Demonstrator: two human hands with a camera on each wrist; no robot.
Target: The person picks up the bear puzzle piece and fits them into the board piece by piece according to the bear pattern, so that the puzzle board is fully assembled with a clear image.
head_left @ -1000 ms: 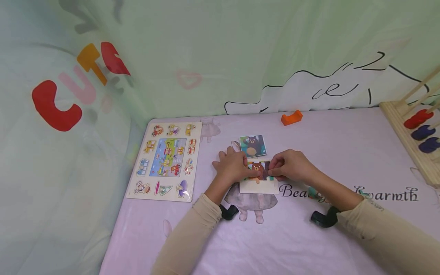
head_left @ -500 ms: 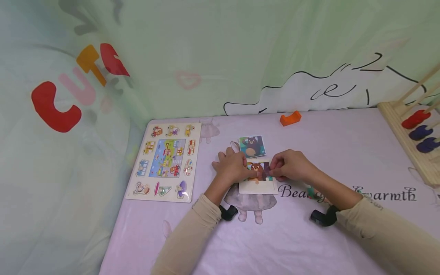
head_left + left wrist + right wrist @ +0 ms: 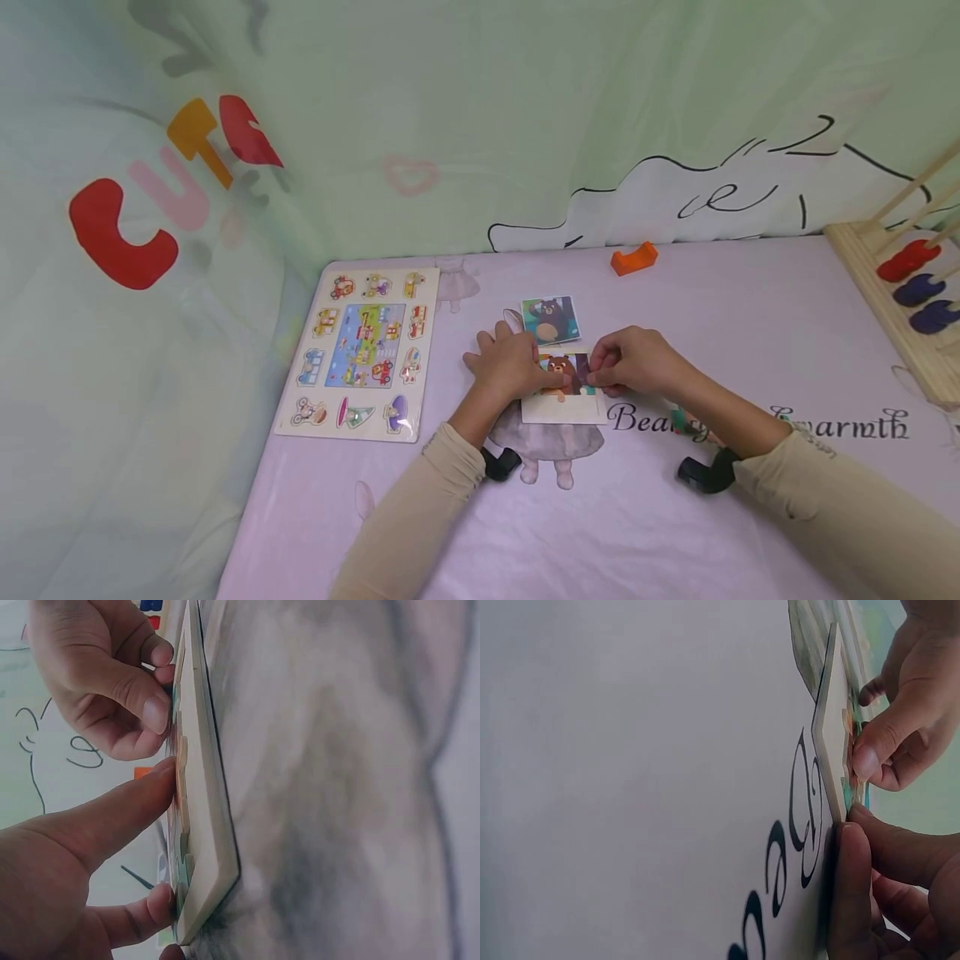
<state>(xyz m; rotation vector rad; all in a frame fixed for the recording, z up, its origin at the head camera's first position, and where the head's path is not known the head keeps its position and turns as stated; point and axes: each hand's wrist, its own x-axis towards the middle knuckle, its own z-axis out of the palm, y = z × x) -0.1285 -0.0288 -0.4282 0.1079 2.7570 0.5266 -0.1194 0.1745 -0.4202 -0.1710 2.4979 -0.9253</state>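
Observation:
A small wooden puzzle board (image 3: 562, 409) lies on the table in the head view, its lower part bare wood. Its upper part carries pieces (image 3: 558, 367) that show a brown bear. My left hand (image 3: 508, 365) spreads over its left side, the thumb pressing straight onto the bear pieces. At the right edge my right hand (image 3: 636, 361) pinches the puzzle with thumb and curled index finger, over a dark tree part. In the left wrist view the board (image 3: 206, 847) appears edge-on, pieces slightly raised. Just behind it lies a bear picture card (image 3: 551, 320).
A peg puzzle board (image 3: 431, 350) with vehicles lies at the left. An orange block (image 3: 634, 259) sits near the back edge. A wooden bead frame (image 3: 892, 308) stands at the right. Behind my right wrist shows a small green and red thing (image 3: 680, 419).
Both hands keep their places on the puzzle, with barely any movement. The whole scene has shifted very slightly in the head view.

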